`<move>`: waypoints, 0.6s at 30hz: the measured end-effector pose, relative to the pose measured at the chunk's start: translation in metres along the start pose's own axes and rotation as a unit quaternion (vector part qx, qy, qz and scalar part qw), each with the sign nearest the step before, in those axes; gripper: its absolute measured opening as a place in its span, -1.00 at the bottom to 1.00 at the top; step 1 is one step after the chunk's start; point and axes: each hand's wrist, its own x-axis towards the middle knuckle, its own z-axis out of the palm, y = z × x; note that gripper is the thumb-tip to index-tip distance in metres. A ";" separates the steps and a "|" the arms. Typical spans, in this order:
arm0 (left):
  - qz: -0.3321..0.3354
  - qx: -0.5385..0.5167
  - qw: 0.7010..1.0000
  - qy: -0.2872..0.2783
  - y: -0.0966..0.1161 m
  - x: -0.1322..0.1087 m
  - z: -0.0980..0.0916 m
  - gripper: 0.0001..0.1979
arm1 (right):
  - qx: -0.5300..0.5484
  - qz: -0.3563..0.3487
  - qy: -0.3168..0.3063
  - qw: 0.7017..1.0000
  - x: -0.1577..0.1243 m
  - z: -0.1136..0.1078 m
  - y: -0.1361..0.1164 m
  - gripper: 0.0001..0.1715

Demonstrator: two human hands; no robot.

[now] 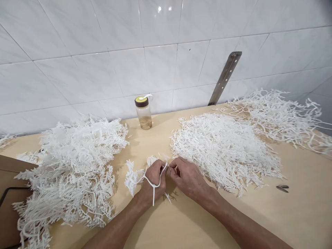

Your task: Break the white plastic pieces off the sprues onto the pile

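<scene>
My left hand [153,175] is closed around a white branching plastic piece [154,186]; its thin forked stem hangs over the back of the hand, and a frilly cluster [132,177] sticks out on the left. My right hand [188,177] is pinched at the thumb and forefinger, almost touching the left fingertips. What sits between the right fingertips is too small to make out. Both hands are low over the tabletop, between two heaps of similar white pieces.
A big tangled white heap [77,166] lies left, a flatter heap [223,148] right, and looser strands [282,114] behind it. A lidded bottle [144,116] stands by the tiled wall. Two small dark slivers [282,188] lie right. A brown box [12,197] is far left.
</scene>
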 end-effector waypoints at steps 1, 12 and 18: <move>0.013 0.013 1.000 0.002 -0.001 -0.001 0.000 -0.82 | -0.004 0.014 -0.004 1.000 0.001 0.002 0.000 -0.89; 0.010 0.042 0.999 -0.018 0.003 0.001 -0.004 -0.73 | 0.061 0.002 0.003 0.998 -0.002 0.004 0.002 -0.80; 0.062 0.021 0.998 -0.001 -0.003 -0.001 -0.001 -0.79 | 0.088 0.036 0.002 0.995 -0.004 0.002 0.001 -0.78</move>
